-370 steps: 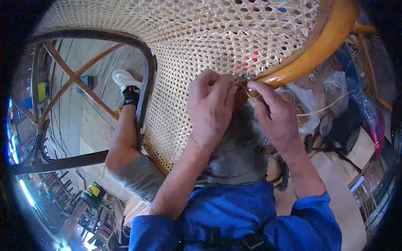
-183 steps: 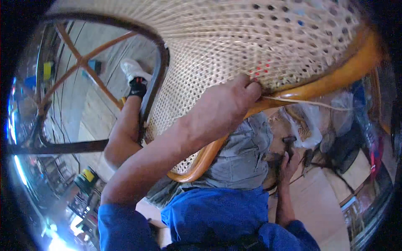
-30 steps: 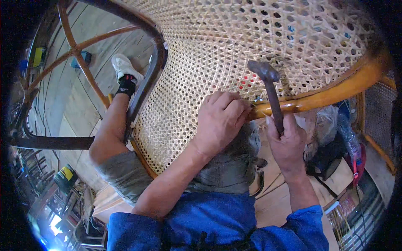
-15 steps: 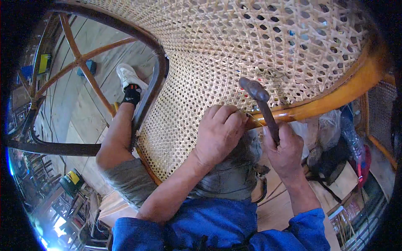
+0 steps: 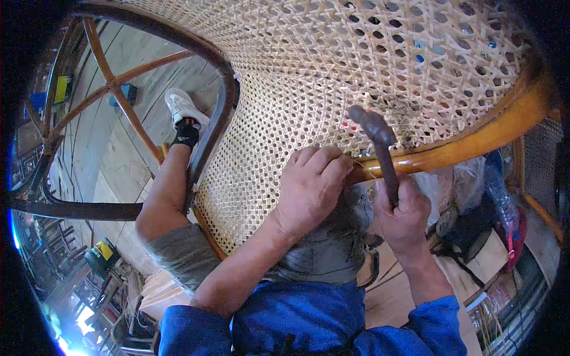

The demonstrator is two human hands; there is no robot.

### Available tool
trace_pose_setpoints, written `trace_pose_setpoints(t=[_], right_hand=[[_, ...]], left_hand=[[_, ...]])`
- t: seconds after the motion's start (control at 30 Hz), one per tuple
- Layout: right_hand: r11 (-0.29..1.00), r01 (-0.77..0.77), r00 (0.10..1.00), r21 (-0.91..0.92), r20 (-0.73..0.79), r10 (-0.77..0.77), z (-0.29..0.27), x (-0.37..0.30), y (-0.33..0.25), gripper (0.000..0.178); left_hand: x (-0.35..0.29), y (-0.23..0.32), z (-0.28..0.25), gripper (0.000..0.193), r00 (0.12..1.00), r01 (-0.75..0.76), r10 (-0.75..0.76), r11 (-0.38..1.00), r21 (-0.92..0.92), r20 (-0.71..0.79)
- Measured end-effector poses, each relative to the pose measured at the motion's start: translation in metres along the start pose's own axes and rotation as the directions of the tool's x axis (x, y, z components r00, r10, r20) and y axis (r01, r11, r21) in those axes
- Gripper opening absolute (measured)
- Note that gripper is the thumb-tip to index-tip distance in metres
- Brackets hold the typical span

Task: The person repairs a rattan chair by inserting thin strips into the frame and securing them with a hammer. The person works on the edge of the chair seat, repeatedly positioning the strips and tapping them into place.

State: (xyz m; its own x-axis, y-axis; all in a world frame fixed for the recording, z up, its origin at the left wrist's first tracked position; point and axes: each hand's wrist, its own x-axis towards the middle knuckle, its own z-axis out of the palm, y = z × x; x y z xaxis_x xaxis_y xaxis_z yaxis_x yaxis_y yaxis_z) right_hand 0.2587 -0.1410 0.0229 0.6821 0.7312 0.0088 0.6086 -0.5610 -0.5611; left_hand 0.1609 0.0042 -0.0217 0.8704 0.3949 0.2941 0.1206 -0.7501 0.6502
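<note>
A woven cane panel [image 5: 267,124] of a chair spreads out before me, edged on the right by a glossy orange-brown rail [image 5: 445,155]. At the near end of that rail, my left hand [image 5: 312,188] is closed, its fingers curled down against the edge. Its fingertips are hidden, so what they pinch cannot be made out. A thin strand shows on the rail beside them. My right hand [image 5: 405,209] grips a small dark hammer [image 5: 379,132] by its handle. The hammer head is raised over the cane edge, just right of my left hand.
Dark curved frame wood [image 5: 224,113] and crossed brown struts [image 5: 110,83] stand at the left, around my leg. A dark green bucket [image 5: 102,258] and a blue block [image 5: 124,95] rest on the plank floor. Plastic-wrapped items [image 5: 502,196] lie at the right.
The hammer head has shifted slightly right and down, tilting in my right hand. My left hand stays at the same place on the rail, and the cane panel has moved slightly.
</note>
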Motion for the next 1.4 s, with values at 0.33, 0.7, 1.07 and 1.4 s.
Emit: trace_pose_setpoints(t=[0.33,0.7,1.07,1.4], right_hand=[[0.999,-0.053,0.998,0.005,-0.026,0.054,-0.005,0.004,-0.005,0.018],[0.982,-0.185,0.979,-0.035,0.083,0.187,-0.045,-0.017,-0.032,0.017],[0.948,-0.225,0.851,-0.226,0.428,0.304,-0.071,-0.034,-0.042,0.036],[0.970,-0.106,0.891,-0.217,0.413,0.189,-0.063,-0.031,-0.042,0.029]], left_hand=[[0.011,0.007,-0.009,0.015,0.992,0.061,-0.061,0.998,-0.001,0.108],[0.012,0.012,-0.008,0.014,0.958,0.276,-0.266,0.957,-0.086,0.110],[-0.009,-0.004,0.017,0.019,0.947,0.225,-0.265,0.950,-0.216,-0.183],[-0.010,-0.008,0.013,0.017,0.969,0.191,-0.216,0.963,-0.192,-0.119]])
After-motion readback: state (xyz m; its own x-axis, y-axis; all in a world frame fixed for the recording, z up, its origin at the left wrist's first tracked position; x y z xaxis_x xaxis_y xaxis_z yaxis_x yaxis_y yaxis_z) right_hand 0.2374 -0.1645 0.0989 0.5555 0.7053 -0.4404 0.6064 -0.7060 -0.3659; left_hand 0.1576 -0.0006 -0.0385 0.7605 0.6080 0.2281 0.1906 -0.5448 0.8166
